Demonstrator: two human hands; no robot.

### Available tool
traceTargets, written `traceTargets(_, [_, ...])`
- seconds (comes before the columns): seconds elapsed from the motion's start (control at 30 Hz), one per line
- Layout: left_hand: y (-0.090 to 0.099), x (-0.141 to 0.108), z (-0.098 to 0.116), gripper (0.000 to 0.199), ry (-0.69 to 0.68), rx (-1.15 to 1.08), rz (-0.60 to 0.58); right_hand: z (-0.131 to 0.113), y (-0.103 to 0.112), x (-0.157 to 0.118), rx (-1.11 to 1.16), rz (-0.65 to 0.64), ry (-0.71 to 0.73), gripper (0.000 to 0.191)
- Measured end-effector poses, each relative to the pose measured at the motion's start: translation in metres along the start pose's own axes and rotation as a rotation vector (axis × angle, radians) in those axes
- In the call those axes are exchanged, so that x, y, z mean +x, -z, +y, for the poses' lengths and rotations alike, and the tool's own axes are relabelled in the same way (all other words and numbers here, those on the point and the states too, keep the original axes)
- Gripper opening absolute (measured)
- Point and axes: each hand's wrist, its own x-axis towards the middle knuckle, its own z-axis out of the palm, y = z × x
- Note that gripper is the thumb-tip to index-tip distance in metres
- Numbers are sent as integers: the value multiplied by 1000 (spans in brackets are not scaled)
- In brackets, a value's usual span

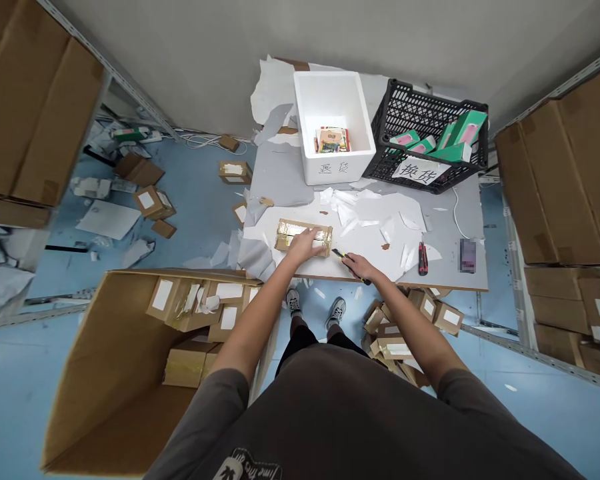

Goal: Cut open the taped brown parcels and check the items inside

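My left hand (304, 247) grips a small brown cardboard box (283, 235) near the table's front edge, fingers laid over its right half. Clear shiny tape covers the box, and a pale strip runs along its top. In my right hand (362, 267) is a yellow and black utility knife (341, 255), its tip pointing left, just off the box's right end. White paper scraps (347, 213) lie behind the box and the knife. A red and black utility knife (423, 259) rests on the table further right.
At the table's back stand a white foam box (335, 170) with small packets and a black crate (405, 127) with green boxes. A big open carton (95, 373) of parcels is at my left. More cardboard boxes (393, 340) lie on the floor; shelves flank both sides.
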Motion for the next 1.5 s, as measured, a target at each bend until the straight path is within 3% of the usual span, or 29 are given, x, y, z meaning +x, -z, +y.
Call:
traceTargets(0.07, [4,8,-1,54,-18,5,57,6,5,-9,-30,93,5,45])
traceTargets(0.2, [3,26,0,56,-77,118,47,9,9,-11,-169,236,62,44])
traceTargets(0.3, [-7,33,-4,52,-126,151,38,4,10,-1,-320,289,146,32])
traceTargets(0.53, [-37,23,-33,49,-260,92,154,-14,26,25,-683,267,281,31])
traceTargets(0.7, [-50,22,-43,54,-266,58,217,-23,36,37,-861,249,377,34])
traceTargets(1.03, [-57,21,-39,39,-235,3,287,-20,38,37,-936,247,435,40])
traceTargets(1.5, [-48,10,-32,37,-137,-69,199,-33,34,52,-757,291,395,43])
